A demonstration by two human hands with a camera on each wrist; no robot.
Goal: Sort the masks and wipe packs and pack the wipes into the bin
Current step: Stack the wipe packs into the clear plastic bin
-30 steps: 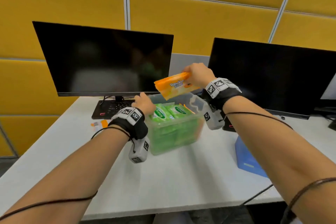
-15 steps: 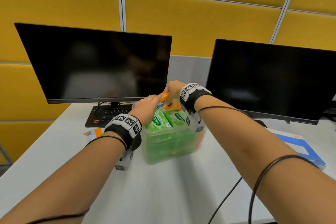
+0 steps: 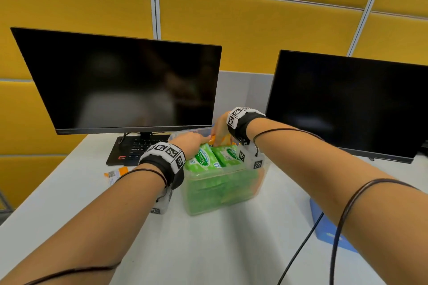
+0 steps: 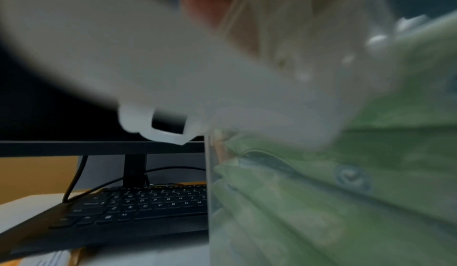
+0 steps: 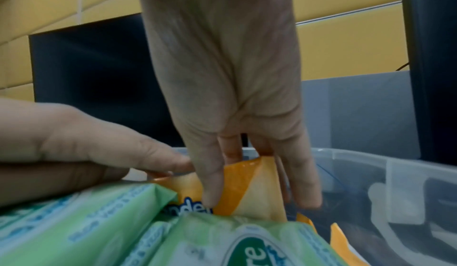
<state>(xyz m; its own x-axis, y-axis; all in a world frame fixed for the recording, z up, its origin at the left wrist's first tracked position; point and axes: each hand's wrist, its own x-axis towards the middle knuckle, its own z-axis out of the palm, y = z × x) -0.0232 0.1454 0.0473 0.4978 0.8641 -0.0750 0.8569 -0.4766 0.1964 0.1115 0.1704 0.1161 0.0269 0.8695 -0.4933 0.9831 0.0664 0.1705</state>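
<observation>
1. The orange wipe pack (image 5: 249, 190) stood on edge at the far side of the clear bin (image 3: 222, 192), partly sunk behind the green wipe packs (image 3: 215, 157) that already filled most of it.
2. The right hand (image 5: 230, 98) reached down from above, its fingers straight along both faces of the orange pack, apparently pinching its top edge as it pushed the pack in.
3. The left hand (image 3: 192, 143) lay over the near-left rim with straight fingers pressing the green packs toward the person, holding a slot at the back; its own wrist view was too blurred to add anything.
4. Judged from this, the step was wedging the orange pack into a tight gap. Doing it well would mean keeping the pack upright, pushing on its firm top seam rather than its soft middle, and easing the green packs aside until it seats.
5. The risk seemed to be the soft pack buckling or catching on its neighbours.
6. Around the bin on the white table (image 3: 208, 250) stood two dark monitors (image 3: 120, 83), a black keyboard (image 3: 136, 148), a blue item (image 3: 324, 227) at the right edge and small orange-and-white items (image 3: 115, 172) to the left, too small to identify.
</observation>
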